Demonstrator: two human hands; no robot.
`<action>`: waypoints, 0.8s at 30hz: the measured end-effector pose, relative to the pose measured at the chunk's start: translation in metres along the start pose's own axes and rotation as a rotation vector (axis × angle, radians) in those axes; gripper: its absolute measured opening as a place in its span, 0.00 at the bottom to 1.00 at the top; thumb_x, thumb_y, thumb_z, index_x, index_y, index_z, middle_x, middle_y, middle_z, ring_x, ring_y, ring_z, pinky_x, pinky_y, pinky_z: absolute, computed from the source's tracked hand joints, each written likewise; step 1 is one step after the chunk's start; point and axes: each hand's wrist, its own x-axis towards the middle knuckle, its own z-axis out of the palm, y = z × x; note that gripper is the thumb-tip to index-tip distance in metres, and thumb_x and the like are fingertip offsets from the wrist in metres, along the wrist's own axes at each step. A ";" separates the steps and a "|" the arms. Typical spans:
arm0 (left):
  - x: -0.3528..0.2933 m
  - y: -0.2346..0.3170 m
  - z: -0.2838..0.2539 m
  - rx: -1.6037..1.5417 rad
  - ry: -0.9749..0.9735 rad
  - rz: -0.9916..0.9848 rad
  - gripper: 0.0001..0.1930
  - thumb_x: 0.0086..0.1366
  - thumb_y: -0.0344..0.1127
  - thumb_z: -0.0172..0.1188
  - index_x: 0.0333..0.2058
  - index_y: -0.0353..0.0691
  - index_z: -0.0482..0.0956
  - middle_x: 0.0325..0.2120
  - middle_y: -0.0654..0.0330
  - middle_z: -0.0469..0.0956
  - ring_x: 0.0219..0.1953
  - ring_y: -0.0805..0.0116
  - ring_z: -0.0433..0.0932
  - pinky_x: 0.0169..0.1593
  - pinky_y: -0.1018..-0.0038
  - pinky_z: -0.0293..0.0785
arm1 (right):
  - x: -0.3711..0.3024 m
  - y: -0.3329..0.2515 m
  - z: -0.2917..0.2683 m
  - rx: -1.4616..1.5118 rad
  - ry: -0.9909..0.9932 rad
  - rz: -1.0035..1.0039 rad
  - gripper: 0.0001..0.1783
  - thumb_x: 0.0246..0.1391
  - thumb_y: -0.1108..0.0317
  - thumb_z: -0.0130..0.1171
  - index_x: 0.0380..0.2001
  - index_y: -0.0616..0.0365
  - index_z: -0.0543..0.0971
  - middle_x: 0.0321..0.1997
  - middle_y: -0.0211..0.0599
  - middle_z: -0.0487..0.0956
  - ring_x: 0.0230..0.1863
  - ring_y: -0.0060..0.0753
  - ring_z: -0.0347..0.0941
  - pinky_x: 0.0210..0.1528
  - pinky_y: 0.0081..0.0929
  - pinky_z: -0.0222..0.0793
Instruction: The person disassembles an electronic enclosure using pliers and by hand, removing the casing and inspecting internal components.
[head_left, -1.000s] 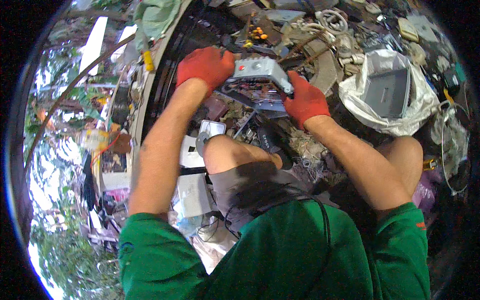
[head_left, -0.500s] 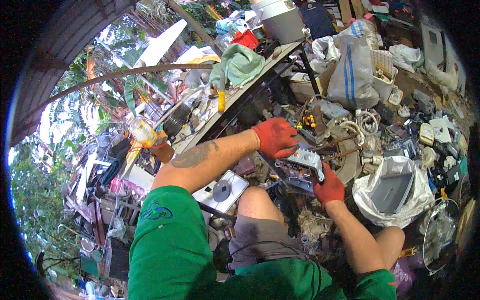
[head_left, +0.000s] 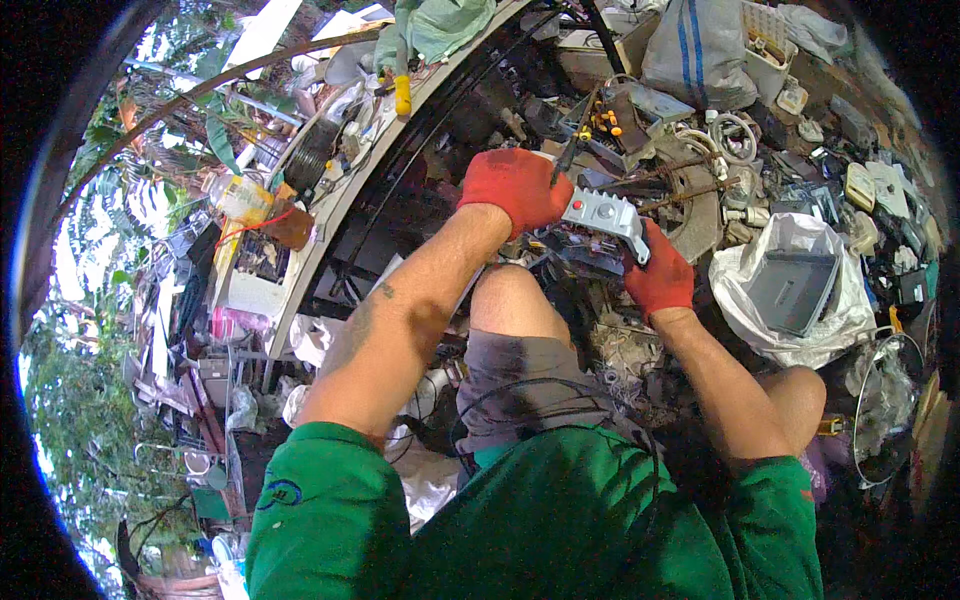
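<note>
A light grey plastic housing [head_left: 607,213] with toothed edges and a red button lies between my hands, above the pile. My right hand [head_left: 660,272], in a red glove, is closed round its right, curved end. Across its left end, my left hand [head_left: 515,190], also red-gloved, is curled into a fist. A dark slim shape rises beside the left fingers; whether they hold it I cannot tell. What lies inside that fist is hidden.
A white sack [head_left: 795,290] holding a grey panel stands at right. Beyond is a blue-striped sack [head_left: 700,55]. A long bench [head_left: 345,180] runs along the left, bearing a yellow-handled tool [head_left: 403,95] and a bottle [head_left: 240,198]. Mixed scrap surrounds my knees.
The view has tipped down, so the bench and sacks sit higher. My left hand is nearer my body and turned. The white device with the round disc beside my knee is out of sight.
</note>
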 end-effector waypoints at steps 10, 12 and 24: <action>0.026 0.024 -0.008 0.111 -0.169 -0.217 0.32 0.71 0.59 0.39 0.46 0.38 0.84 0.50 0.43 0.80 0.53 0.46 0.80 0.57 0.56 0.74 | 0.004 0.022 0.003 -0.044 0.025 -0.039 0.37 0.52 0.56 0.63 0.65 0.48 0.66 0.57 0.49 0.77 0.55 0.54 0.75 0.55 0.45 0.73; 0.024 0.027 -0.018 0.121 -0.364 -0.301 0.31 0.70 0.55 0.37 0.49 0.37 0.82 0.51 0.43 0.79 0.55 0.45 0.78 0.59 0.54 0.72 | -0.001 0.008 0.006 -0.071 -0.051 -0.007 0.38 0.52 0.55 0.62 0.66 0.49 0.65 0.58 0.48 0.76 0.55 0.54 0.75 0.56 0.46 0.73; 0.114 0.016 -0.002 0.876 -0.813 0.236 0.16 0.65 0.32 0.50 0.45 0.41 0.84 0.42 0.53 0.82 0.42 0.55 0.81 0.48 0.57 0.74 | 0.003 0.001 0.000 -0.073 0.096 -0.051 0.26 0.55 0.54 0.60 0.55 0.50 0.70 0.47 0.45 0.82 0.48 0.56 0.78 0.49 0.49 0.74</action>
